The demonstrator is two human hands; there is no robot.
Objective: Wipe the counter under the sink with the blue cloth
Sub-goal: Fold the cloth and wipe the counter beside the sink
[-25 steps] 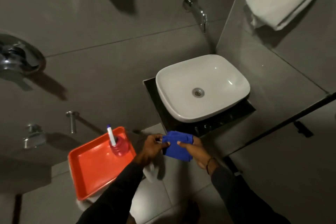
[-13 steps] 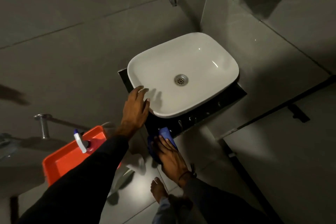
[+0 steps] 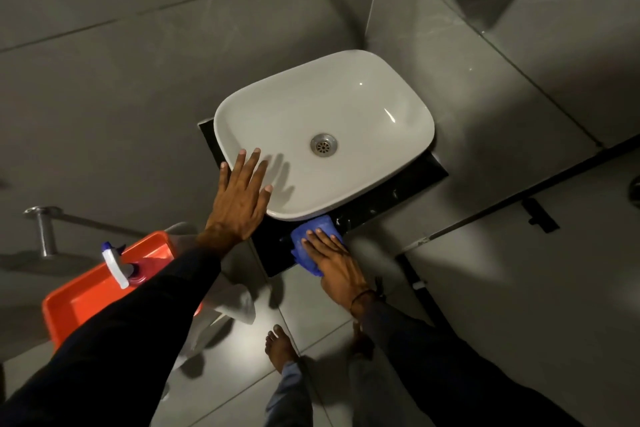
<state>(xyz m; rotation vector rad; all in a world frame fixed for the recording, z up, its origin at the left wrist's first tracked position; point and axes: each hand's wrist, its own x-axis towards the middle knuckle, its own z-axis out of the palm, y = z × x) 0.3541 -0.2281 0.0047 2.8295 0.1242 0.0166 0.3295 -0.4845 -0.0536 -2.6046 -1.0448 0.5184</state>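
— Why did we press our right hand (image 3: 337, 265) flat on the blue cloth (image 3: 304, 246)?

— To pin it to the black counter (image 3: 381, 208) at its front edge; nothing was pinched. Our left hand (image 3: 239, 198) lay open on the sink (image 3: 322, 135) rim, bracing us.

— And half a second before?

— The cloth sat lower, nearer the counter's corner.

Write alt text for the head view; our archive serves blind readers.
The right hand presses a blue cloth flat on the black counter below a white sink, while the left hand rests on the sink's rim. An orange tray holding a spray bottle sits at left.
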